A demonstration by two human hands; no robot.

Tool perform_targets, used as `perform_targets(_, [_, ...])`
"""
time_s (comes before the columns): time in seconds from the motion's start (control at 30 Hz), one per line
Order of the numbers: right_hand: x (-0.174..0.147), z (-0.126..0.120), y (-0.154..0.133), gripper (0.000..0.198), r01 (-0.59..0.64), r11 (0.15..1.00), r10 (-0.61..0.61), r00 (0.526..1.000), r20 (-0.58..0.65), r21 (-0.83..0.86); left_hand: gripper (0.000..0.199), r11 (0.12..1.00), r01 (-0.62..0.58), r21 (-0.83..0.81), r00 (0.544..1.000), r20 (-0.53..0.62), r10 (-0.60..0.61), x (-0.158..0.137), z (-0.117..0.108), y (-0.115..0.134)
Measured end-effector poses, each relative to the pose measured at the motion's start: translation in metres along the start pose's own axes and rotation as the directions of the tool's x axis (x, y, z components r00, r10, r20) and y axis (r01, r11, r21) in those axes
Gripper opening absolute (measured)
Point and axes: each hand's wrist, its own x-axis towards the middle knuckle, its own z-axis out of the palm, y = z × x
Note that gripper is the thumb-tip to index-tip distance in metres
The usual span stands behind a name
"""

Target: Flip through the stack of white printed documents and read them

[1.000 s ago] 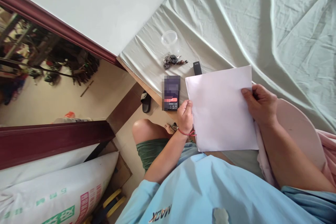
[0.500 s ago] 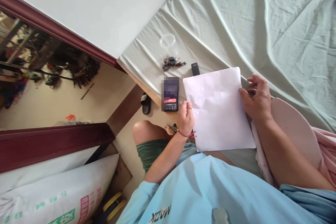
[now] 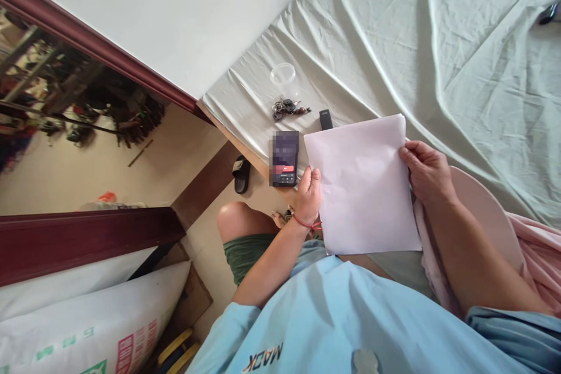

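1. Across twelve to three o'clock in view, wrinkled sheet [image 3: 473, 70]; at eleven, white wall [image 3: 166, 11].
2. At eight, white sack [image 3: 87, 315].
3. At three, paper [image 3: 368, 187], gripped at its nine by left hand [image 3: 309, 196], at its three by right hand [image 3: 427, 172].
4. From paper, between nine and ten: phone [image 3: 287, 158].
5. Toward ten-thirty: clear cup [image 3: 283, 75].
6. Near cup: keys [image 3: 287, 108].
7. Toward eleven: dark block [image 3: 325, 120], overlapped by paper.
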Motion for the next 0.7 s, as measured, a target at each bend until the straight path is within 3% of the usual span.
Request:
perform_targets(0.1, [0.0,-0.007,-0.007,0.026,0.067,0.932,-0.074,0.997,-0.005,-0.355,0.048,0.992,-0.084,0.097,0.995,0.066,0.078,0.002,-0.004,0.014])
perform_targets(0.17, [-0.002,-0.014,-0.02,0.039,0.187,0.768,-0.238,0.971,-0.002,-0.612,0.046,0.982,-0.131,0.137,0.988,0.094,0.119,0.002,-0.006,0.023])
perform_targets(0.23, [-0.006,-0.02,-0.04,0.046,0.292,0.601,-0.403,0.915,0.034,-0.744,0.044,0.977,-0.159,0.141,0.981,0.131,0.141,0.0,-0.006,0.031])
perform_targets(0.3, [-0.01,-0.022,-0.063,0.043,0.366,0.509,-0.486,0.869,0.091,-0.779,0.042,0.978,-0.168,0.126,0.975,0.165,0.147,-0.002,-0.005,0.036])
perform_targets(0.43, [-0.008,-0.006,-0.098,0.049,0.564,0.413,-0.532,0.787,0.313,-0.716,0.044,0.989,-0.129,0.066,0.98,0.161,0.117,-0.009,-0.002,0.039])
perform_targets(0.6, [0.001,0.022,-0.101,0.048,0.706,0.346,-0.434,0.704,0.562,-0.618,0.048,0.996,-0.093,0.006,0.985,0.148,0.091,-0.019,0.001,0.033])
perform_targets(0.7, [0.004,0.029,-0.1,0.046,0.713,0.347,-0.376,0.7,0.606,-0.609,0.05,0.999,-0.039,-0.008,0.996,0.074,0.04,-0.023,0.001,0.027])
